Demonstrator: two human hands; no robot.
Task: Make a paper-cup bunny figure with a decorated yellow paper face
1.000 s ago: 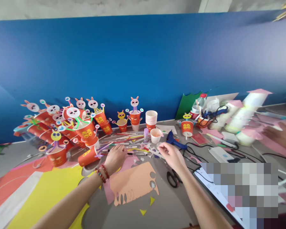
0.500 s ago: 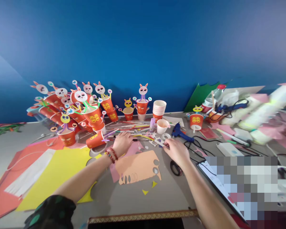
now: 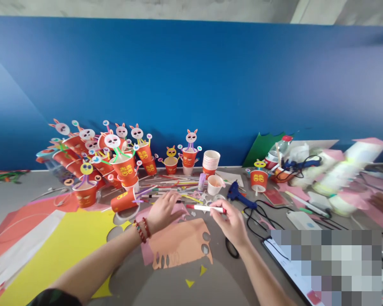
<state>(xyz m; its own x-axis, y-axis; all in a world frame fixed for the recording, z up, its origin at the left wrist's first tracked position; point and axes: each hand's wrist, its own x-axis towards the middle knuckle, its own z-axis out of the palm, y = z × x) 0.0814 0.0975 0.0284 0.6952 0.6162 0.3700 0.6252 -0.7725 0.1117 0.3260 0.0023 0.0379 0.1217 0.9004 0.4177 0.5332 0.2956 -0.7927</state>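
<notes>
My right hand [image 3: 231,223] pinches a white marker pen [image 3: 206,208] with red ends, holding it level above the table. My left hand [image 3: 162,210] has its fingers stretched out and holds nothing. It hovers beside a spread of loose pens and straws [image 3: 169,187], over the edge of a pink sheet [image 3: 178,211]. Below and between the hands lies a peach paper sheet [image 3: 181,244] with holes cut along its edges. Black-handled scissors [image 3: 232,247] lie by my right wrist, their blades hidden.
Red paper cups [image 3: 124,170] with rabbit faces crowd the back left. Yellow paper [image 3: 57,255] covers the left. A cup stack [image 3: 211,160], a purple glue stick [image 3: 201,182] and a blue glue gun [image 3: 238,195] stand or lie behind. A phone [image 3: 287,267] and cables are at right.
My right hand has picked up the white marker pen from among the pens. My left hand's fingers have lifted and straightened. The camera view has tilted up.
</notes>
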